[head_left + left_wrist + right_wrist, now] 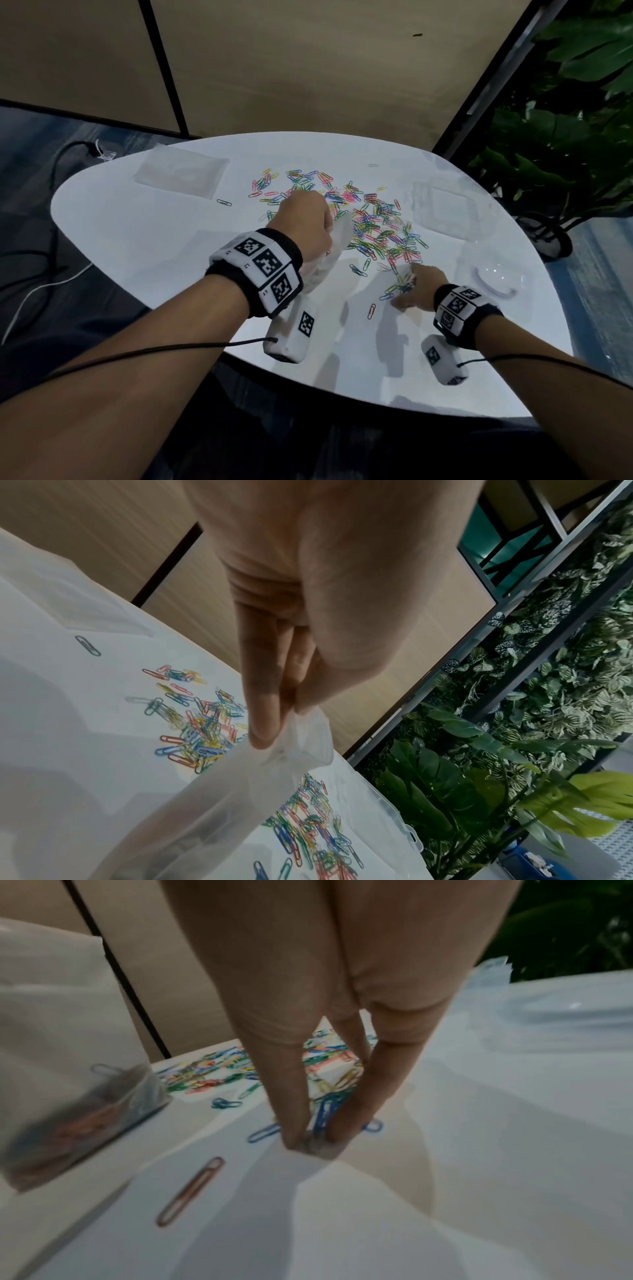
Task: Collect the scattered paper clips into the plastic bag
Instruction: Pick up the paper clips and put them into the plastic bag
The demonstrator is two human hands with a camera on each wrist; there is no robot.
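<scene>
Several coloured paper clips [370, 219] lie scattered over the middle of the white table [154, 246]. My left hand [301, 219] hangs above them and pinches the rim of a clear plastic bag [334, 246]; thumb and fingertips [263, 731] meet on the bag's edge [301, 739]. The bag [68, 1096] hangs down with some clips in its bottom. My right hand [416, 287] is down at the near edge of the pile. Its thumb and fingers [291, 1123] pinch a small bunch of blue clips [323, 1112] against the table. A red clip [192, 1191] lies alone nearby.
Flat clear bags [181, 173] lie at the back left, with one dark clip [224, 202] beside them. A clear plastic box [442, 209] and a clear lid [493, 277] sit to the right. A potted plant [565, 137] stands beyond the right edge. Cables lie on the floor at left.
</scene>
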